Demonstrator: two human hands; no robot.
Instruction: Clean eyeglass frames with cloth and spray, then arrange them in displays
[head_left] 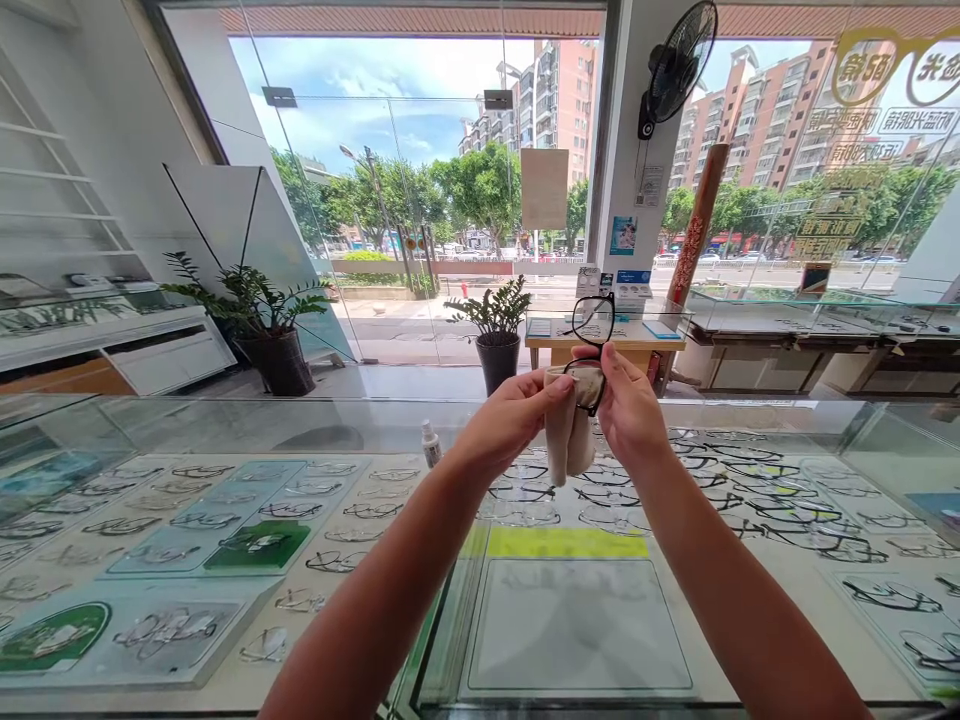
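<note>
Above a glass counter [405,432], black-rimmed glasses [592,322] are standing on end in midair, 1 lens over the other. The right hand [628,400] is pinching the frame near its bridge, thumb and fingers closed. The left hand [517,408] is gripping a beige cloth [559,435] between thumb and curled fingers, and the cloth is meeting the lower lens and hanging in folds below. A small white bottle [430,445] is standing on the counter beyond the left forearm. Under the glass, rows of spectacle frames [787,480] are lying on both sides of a yellow-green strip [568,542]. Beyond, 2 potted plants [499,355] are standing by the window.
</note>
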